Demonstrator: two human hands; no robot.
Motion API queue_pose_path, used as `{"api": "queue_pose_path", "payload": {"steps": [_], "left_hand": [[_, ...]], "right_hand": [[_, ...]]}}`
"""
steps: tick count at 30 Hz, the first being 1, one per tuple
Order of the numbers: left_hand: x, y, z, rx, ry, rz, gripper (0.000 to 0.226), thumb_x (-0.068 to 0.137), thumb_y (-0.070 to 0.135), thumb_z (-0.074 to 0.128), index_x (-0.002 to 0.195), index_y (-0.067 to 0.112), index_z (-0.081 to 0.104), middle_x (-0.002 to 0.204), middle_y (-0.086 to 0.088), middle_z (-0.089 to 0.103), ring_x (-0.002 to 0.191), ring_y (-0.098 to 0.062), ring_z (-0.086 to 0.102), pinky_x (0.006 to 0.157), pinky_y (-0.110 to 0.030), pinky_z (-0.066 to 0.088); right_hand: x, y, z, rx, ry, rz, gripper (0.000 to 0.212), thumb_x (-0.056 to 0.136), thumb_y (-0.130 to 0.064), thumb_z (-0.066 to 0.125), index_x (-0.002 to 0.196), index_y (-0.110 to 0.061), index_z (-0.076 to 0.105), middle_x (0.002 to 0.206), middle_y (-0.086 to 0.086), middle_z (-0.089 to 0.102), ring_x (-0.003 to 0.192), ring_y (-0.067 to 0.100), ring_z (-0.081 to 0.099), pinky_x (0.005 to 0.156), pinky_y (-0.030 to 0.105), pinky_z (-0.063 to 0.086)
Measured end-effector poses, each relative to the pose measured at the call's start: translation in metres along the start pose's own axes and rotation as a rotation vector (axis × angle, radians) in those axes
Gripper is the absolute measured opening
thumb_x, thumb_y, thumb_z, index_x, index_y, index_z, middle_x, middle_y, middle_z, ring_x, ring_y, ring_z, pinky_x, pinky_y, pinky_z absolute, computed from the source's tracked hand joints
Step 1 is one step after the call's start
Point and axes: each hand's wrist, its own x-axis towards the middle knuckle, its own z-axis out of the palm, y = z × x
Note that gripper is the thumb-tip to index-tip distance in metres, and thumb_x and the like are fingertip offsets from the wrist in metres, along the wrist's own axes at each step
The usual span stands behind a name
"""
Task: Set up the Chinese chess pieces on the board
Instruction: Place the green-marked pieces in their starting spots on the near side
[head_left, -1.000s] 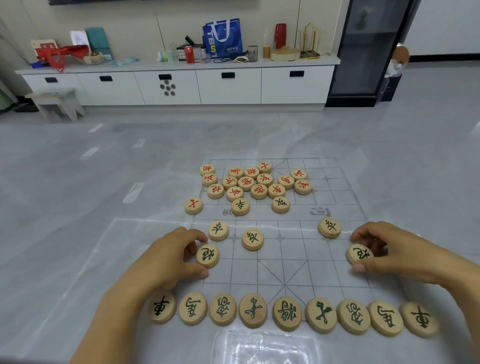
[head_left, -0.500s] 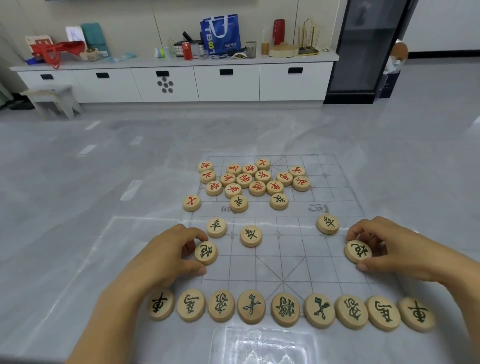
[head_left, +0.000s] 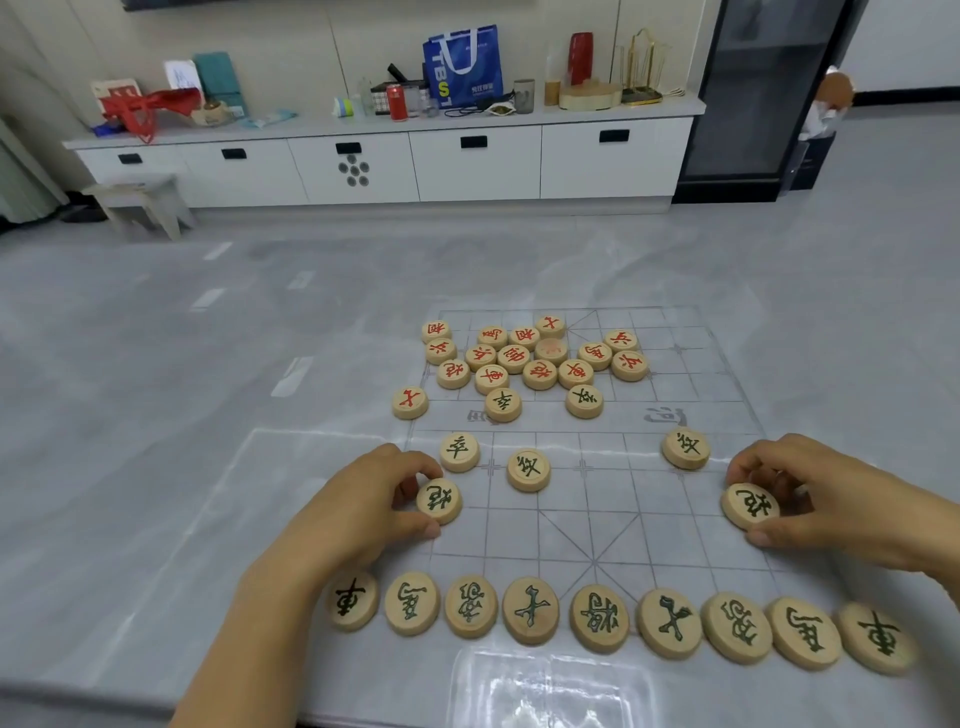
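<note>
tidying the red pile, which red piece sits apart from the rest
The red-lettered piece alone at the left edge of the board; the other reds huddle in one cluster.

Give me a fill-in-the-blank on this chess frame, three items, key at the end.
The near row holds ___ pieces.
The left hand pinches the left piece and the right hand pinches the right piece; both are lettered in ___.
The far cluster is lettered mostly in ___.
Missing words: nine; green; red.
</note>
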Motion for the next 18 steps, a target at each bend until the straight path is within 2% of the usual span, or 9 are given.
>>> {"api": "queue_pose_path", "payload": {"steps": [4,8,12,14,16,18], "left_hand": [[-0.0002,0.0006,0.0003,0.005,0.0,0.001,0.037,0.074,0.029,0.073,0.101,0.04,0.051,0.092,0.012,0.049,0.082,-0.003,0.048,0.079,-0.021,0.042],[0.0003,0.0001,0.0004,-0.013,0.0,-0.022,0.044,0.072,0.029,0.075,0.108,0.038,0.051,0.091,0.014,0.048,0.083,-0.003,0.048,0.078,-0.021,0.042],[0.0011,0.0,-0.0003,-0.013,-0.017,-0.025,0.046,0.071,0.031,0.076,0.106,0.039,0.048,0.092,0.014,0.049,0.083,-0.003,0.048,0.075,-0.019,0.04],[0.0006,-0.0005,-0.0006,-0.016,-0.023,-0.023,0.045,0.071,0.035,0.076,0.105,0.04,0.047,0.093,0.012,0.05,0.084,-0.004,0.049,0.075,-0.019,0.04],[0.0006,0.0003,-0.0019,-0.042,0.003,-0.022,0.041,0.072,0.038,0.074,0.102,0.04,0.047,0.093,0.011,0.051,0.084,-0.005,0.05,0.074,-0.018,0.041],[0.0032,0.0035,-0.0043,-0.079,0.086,-0.004,0.035,0.074,0.036,0.073,0.1,0.037,0.049,0.092,0.011,0.052,0.084,-0.004,0.05,0.072,-0.015,0.04]], "right_hand": [[-0.0013,-0.0008,0.0006,-0.011,0.018,0.015,0.034,0.068,-0.02,0.079,0.084,-0.041,0.058,0.099,-0.006,0.05,0.086,0.015,0.054,0.075,0.021,0.045],[-0.002,-0.0037,-0.0002,-0.03,0.015,0.043,0.038,0.068,-0.022,0.079,0.091,-0.038,0.054,0.101,-0.008,0.049,0.087,0.013,0.054,0.076,0.023,0.046],[-0.0022,-0.0046,-0.0003,0.027,0.023,0.085,0.047,0.065,-0.03,0.081,0.096,-0.04,0.047,0.101,-0.008,0.05,0.089,0.013,0.054,0.075,0.023,0.046],[-0.0027,-0.0047,-0.0008,0.074,0.033,0.1,0.046,0.067,-0.032,0.078,0.1,-0.039,0.047,0.1,-0.006,0.053,0.089,0.012,0.055,0.074,0.023,0.045],[-0.0012,-0.0047,-0.0022,0.076,0.117,0.095,0.04,0.073,-0.034,0.073,0.105,-0.034,0.049,0.1,-0.005,0.055,0.088,0.011,0.055,0.072,0.023,0.044],[0.0035,-0.0077,-0.0033,0.041,0.289,0.064,0.035,0.077,-0.035,0.069,0.107,-0.027,0.053,0.097,-0.006,0.054,0.086,0.009,0.054,0.067,0.021,0.041]]}}
